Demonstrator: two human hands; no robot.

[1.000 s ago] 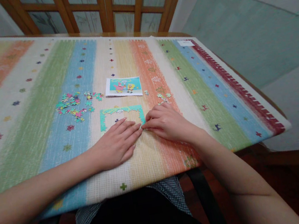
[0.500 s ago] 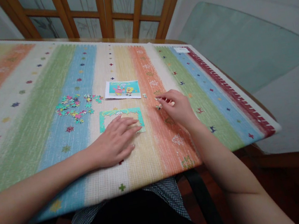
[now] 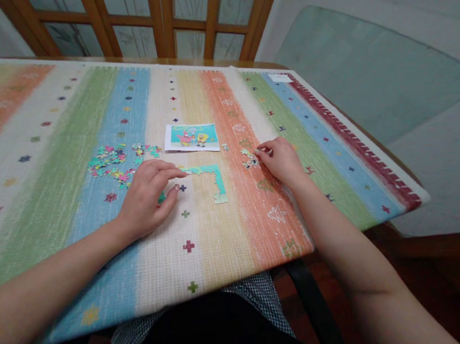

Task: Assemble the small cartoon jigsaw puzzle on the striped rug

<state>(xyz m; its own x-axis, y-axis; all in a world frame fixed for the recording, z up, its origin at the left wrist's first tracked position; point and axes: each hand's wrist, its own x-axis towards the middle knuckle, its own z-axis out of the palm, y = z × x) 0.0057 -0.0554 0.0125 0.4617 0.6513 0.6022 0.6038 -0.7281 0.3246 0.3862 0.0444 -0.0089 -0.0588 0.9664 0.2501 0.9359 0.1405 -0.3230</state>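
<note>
My left hand (image 3: 149,195) hovers over or rests on the left side of the partly joined puzzle border (image 3: 218,183), hiding much of it. Its fingers are bent, with thumb and forefinger apart and nothing visible between them. To the right, my right hand (image 3: 280,160) pinches at a small puzzle piece beside a few loose puzzle pieces (image 3: 248,160) on the orange stripe. The piece itself is mostly covered by the fingertips. Beyond the border lies a picture card (image 3: 192,138) with cartoon figures on a turquoise ground.
A heap of loose puzzle pieces (image 3: 107,161) lies left of the card, partly behind my left hand. One single piece (image 3: 225,147) sits right of the card. A striped tablecloth (image 3: 220,245) covers the table, and a wooden glazed door (image 3: 160,12) stands behind it.
My left hand has moved left and slightly up, uncovering the border's right side and inner area. My right hand has shifted slightly right, showing more of the loose pieces beside it.
</note>
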